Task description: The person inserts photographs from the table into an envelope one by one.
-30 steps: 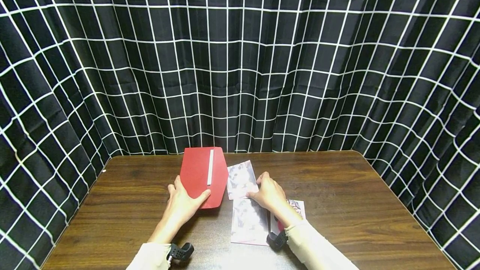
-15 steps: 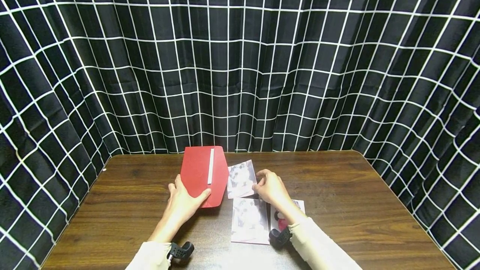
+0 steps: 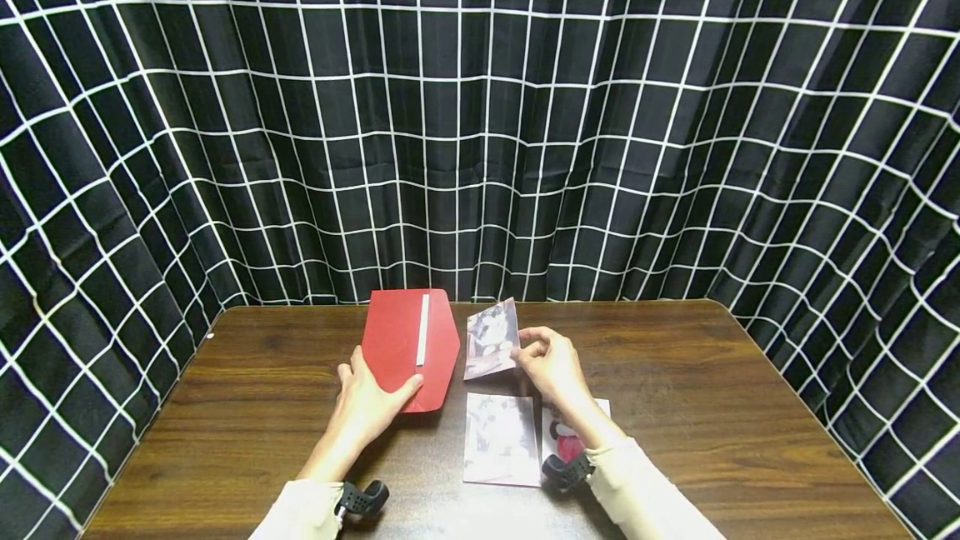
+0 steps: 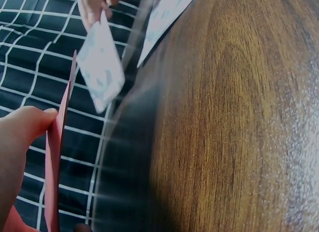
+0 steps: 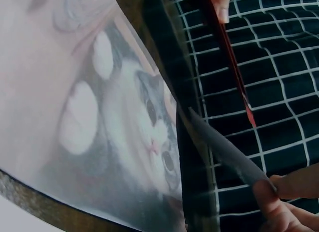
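A red envelope (image 3: 397, 327) with its flap opened toward the right and a white strip along it is gripped by my left hand (image 3: 362, 408) at its lower end. In the left wrist view the thumb presses against the envelope (image 4: 54, 162), seen nearly edge-on. My right hand (image 3: 553, 369) pinches the right edge of a printed picture card (image 3: 491, 344), which hangs tilted just right of the envelope's flap. The right wrist view shows this card (image 5: 229, 154) edge-on between thumb and fingers. Below it, a cat picture card (image 5: 124, 122) lies flat on the table.
A second card with a pink print (image 3: 564, 444) lies right of the cat card, partly under my right forearm. Brown wood-grain table (image 3: 712, 415); a black curtain with white grid lines (image 3: 480, 148) stands along its far edge. Black bands (image 3: 363, 500) circle both wrists.
My right hand has lifted the picture card off the table, tilting it upright and moving it slightly away from the flat cat card. The left hand and envelope have stayed nearly still.
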The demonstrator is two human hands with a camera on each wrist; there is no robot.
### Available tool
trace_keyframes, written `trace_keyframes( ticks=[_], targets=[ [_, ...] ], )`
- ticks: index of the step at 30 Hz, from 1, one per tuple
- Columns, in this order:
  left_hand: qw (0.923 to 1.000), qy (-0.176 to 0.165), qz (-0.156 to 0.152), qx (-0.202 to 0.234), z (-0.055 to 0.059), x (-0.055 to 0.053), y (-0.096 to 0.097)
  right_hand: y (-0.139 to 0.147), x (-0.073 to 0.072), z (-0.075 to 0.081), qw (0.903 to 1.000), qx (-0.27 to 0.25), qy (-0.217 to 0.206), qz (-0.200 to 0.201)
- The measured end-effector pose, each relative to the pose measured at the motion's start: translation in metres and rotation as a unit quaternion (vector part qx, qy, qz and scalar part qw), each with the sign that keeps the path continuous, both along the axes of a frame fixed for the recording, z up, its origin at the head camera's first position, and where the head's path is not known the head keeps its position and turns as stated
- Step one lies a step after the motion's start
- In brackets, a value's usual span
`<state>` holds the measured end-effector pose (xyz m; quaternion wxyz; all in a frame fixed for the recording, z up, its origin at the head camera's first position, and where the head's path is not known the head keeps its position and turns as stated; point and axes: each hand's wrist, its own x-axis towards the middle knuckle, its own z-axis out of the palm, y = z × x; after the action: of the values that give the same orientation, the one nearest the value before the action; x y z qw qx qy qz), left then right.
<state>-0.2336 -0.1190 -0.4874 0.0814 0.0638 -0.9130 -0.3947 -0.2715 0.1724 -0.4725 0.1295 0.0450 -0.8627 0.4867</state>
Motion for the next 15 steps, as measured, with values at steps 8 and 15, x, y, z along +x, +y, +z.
trace_keyframes(
  ticks=[8, 15],
  targets=[
    [1.0000, 0.004, 0.004, -0.002, -0.003, -0.002, -0.001, 0.000, 0.000, 0.008, 0.9986, -0.044, 0.024, -0.016],
    [1.0000, 0.003, 0.003, -0.004, -0.002, -0.001, 0.000, 0.001, 0.001, 0.014, 0.9965, -0.074, 0.035, -0.019]
  ],
)
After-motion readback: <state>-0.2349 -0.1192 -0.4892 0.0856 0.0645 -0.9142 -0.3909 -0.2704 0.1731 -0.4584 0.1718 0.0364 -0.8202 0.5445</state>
